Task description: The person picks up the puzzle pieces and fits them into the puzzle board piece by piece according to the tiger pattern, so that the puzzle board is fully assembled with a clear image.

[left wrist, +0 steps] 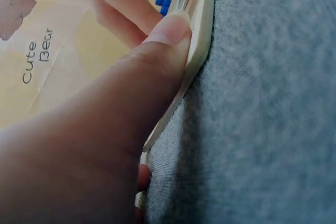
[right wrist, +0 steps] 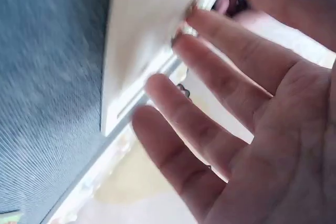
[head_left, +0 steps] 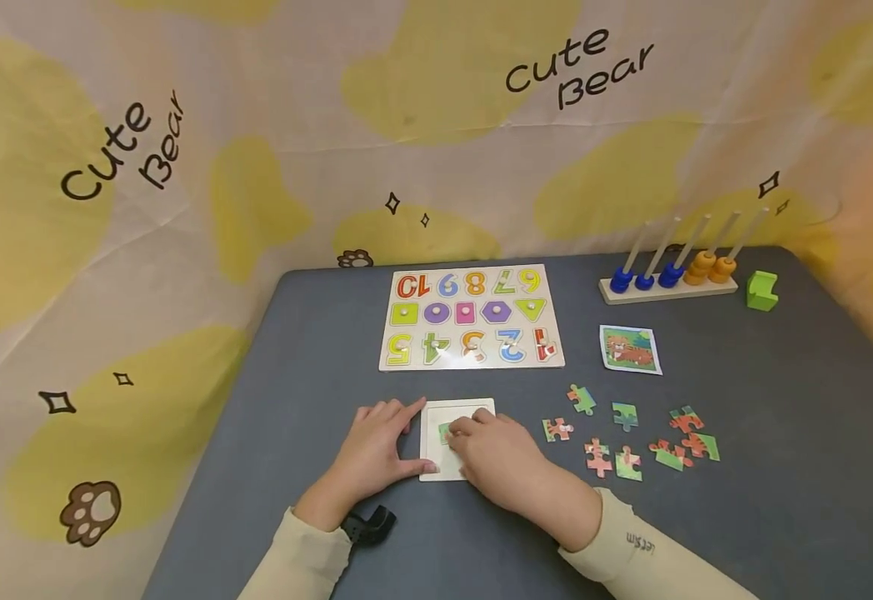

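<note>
A square white puzzle tray (head_left: pixel 444 475) lies flat on the dark table. My left hand (head_left: pixel 376 442) holds it at the left side, with the thumb at the near corner and the index finger at the far corner. In the left wrist view, that thumb presses on the pale rim of the tray (left wrist: pixel 202 35). Over the tray's right part is my right hand (head_left: pixel 500 458). Its index and middle fingertips touch a green jigsaw piece (head_left: pixel 444 432) inside the tray; the right wrist view shows those fingers fairly straight. Part of the piece is hidden by them.
Several loose jigsaw pieces (head_left: pixel 626 417) are scattered right of the tray. Behind them lies a tiger picture card (head_left: pixel 631 350). A number and shape board (head_left: pixel 474 337) lies beyond the tray. A bead peg stand (head_left: pixel 669 289) and a green block (head_left: pixel 762 291) stand at the back right.
</note>
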`<state>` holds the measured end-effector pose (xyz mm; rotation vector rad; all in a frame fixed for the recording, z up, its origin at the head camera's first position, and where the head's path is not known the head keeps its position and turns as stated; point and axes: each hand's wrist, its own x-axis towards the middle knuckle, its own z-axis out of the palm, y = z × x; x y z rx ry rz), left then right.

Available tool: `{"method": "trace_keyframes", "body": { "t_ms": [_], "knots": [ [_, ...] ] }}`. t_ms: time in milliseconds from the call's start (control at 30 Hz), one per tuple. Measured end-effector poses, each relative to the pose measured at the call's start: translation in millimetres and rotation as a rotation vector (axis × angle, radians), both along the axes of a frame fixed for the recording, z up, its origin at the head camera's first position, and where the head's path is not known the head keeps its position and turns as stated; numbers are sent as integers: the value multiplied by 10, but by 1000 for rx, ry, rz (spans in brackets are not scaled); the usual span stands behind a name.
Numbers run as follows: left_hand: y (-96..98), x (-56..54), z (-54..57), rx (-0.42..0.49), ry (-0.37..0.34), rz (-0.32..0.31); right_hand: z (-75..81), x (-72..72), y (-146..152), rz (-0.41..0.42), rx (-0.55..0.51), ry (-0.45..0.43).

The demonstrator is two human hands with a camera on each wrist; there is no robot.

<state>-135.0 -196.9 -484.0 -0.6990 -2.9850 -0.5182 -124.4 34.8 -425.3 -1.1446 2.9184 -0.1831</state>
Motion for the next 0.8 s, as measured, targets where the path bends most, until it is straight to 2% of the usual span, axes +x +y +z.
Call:
{"method": "trace_keyframes", "body": {
  "t_ms": [133,300,433,533,600,667,700,800],
  "knots": [
    [5,23,3,2,12,0,-76,55,-1,25,43,14],
    [6,32,9,0,-6,-20,-157,33,-19,19,49,-64],
    [-19,6,18,20,4,-51,-190,-31,-6,21,45,-95],
    [-46,-18,37,29,23,-76,-143,-121,42,54,-16,-138],
    [-60,-26,46,20,24,-87,-59,-207,129,54,-80,-174],
    [-66,-25,51,8,21,-97,38,-322,284,6,-139,-184],
    [-66,-23,47,-1,12,-96,87,-387,387,-49,-148,-186],
    [-58,-8,35,-14,-6,-85,176,-572,754,-303,-86,-203]
  ]
}}
